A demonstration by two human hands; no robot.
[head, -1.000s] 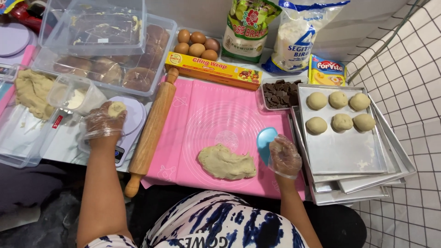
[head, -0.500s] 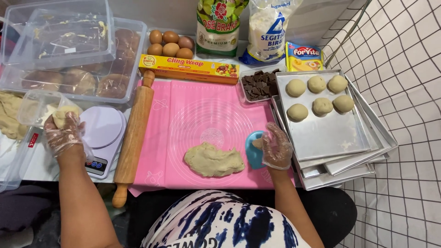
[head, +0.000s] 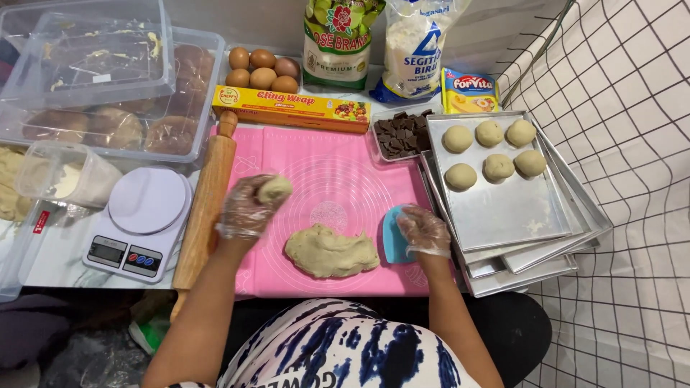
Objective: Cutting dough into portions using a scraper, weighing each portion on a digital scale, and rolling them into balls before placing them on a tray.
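My left hand [head: 246,208], in a clear plastic glove, holds a small lump of pale dough [head: 274,189] above the left side of the pink silicone mat [head: 345,172]. My right hand [head: 424,230], also gloved, grips a blue dough scraper [head: 394,235] resting on the mat. Between the hands lies a flat mass of dough [head: 331,251]. A wooden rolling pin [head: 205,208] lies along the mat's left edge. Several dough balls [head: 496,167] sit on the top metal tray [head: 503,208] at the right.
A white kitchen scale [head: 140,219] stands left of the rolling pin. Clear plastic tubs [head: 86,79] fill the back left. Eggs [head: 262,68], a cling-wrap box [head: 291,108], chocolate chunks in a tray [head: 399,133], flour bags [head: 417,43] and a margarine packet [head: 471,90] line the back.
My left hand has carried the dough lump from over the scale rightward onto the pink mat. My right hand stays on the blue scraper.
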